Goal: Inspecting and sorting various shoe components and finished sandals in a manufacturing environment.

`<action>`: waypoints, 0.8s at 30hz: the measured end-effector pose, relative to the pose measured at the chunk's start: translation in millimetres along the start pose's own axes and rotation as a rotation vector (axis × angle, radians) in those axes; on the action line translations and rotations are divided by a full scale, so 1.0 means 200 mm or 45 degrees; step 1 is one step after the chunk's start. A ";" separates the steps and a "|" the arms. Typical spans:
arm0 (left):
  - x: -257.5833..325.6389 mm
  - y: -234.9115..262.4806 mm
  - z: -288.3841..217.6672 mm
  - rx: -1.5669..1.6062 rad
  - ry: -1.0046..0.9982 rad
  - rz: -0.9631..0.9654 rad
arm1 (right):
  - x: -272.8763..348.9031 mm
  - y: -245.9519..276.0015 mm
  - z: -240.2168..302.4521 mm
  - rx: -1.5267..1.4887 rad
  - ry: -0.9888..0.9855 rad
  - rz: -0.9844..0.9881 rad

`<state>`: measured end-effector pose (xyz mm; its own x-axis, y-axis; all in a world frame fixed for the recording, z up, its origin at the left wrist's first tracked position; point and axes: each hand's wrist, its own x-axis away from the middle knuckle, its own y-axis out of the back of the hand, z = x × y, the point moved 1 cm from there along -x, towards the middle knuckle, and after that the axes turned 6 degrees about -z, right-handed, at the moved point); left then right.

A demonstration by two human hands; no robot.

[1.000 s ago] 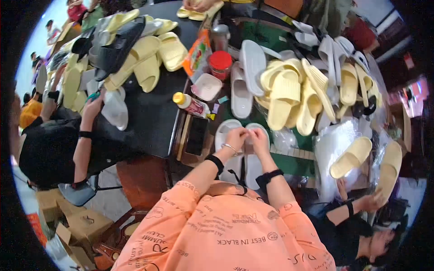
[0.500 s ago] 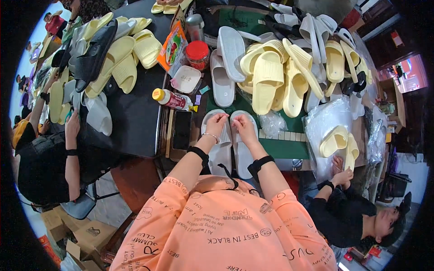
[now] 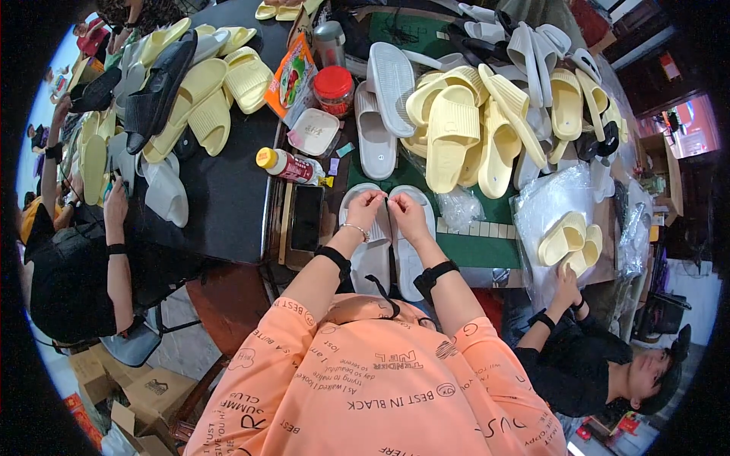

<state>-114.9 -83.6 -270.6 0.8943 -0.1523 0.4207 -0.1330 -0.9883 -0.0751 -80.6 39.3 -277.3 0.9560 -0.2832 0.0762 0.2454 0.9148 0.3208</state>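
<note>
Two pale grey slippers lie side by side at the table's near edge, a left slipper [image 3: 374, 257] and a right slipper [image 3: 411, 262]. Above them, my left hand [image 3: 363, 210] and my right hand [image 3: 409, 216] meet almost fingertip to fingertip. Each is closed in a pinch; whatever the fingers hold, if anything, is too small to make out. Just beyond them, another grey slipper [image 3: 375, 140] lies partly beneath an upturned grey slipper [image 3: 391, 87].
Cream slippers [image 3: 453, 133] are heaped ahead to the right, by a crumpled plastic bag [image 3: 460, 209]. A bottle [image 3: 285, 166], a phone [image 3: 307, 218] and a red-lidded jar [image 3: 333, 87] stand or lie left. Co-workers handle slippers on both sides, one near cream slippers [image 3: 563, 238].
My fingertips have come closer together over the grey slippers. At right, a co-worker's hands and one cream slipper have shifted; at left, a co-worker's arm now reaches a black slipper.
</note>
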 end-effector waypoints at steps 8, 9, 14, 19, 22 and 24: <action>0.01 -0.02 -0.08 -0.397 -0.207 -0.104 | -0.02 0.04 0.05 0.206 0.076 -0.007; 0.02 -0.01 -0.03 -0.249 -0.260 -0.156 | 0.00 0.03 0.10 0.103 0.090 -0.008; 0.03 -0.04 0.02 -0.327 -0.274 -0.091 | 0.03 0.03 -0.07 0.167 -0.011 -0.069; 0.04 0.00 0.02 -0.246 -0.216 -0.070 | 0.04 0.01 -0.03 -0.165 -0.037 -0.014; 0.04 -0.01 -0.02 -0.383 -0.200 -0.088 | 0.01 0.02 -0.09 -0.263 -0.095 0.015; 0.02 0.01 0.02 -0.339 -0.164 -0.113 | -0.01 0.00 -0.06 -0.321 -0.165 0.056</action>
<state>-109.7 -86.3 -271.9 0.9519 -0.0795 0.2958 -0.1441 -0.9684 0.2035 -80.9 42.7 -288.1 0.9422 -0.2610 0.2099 0.2515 0.9652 0.0712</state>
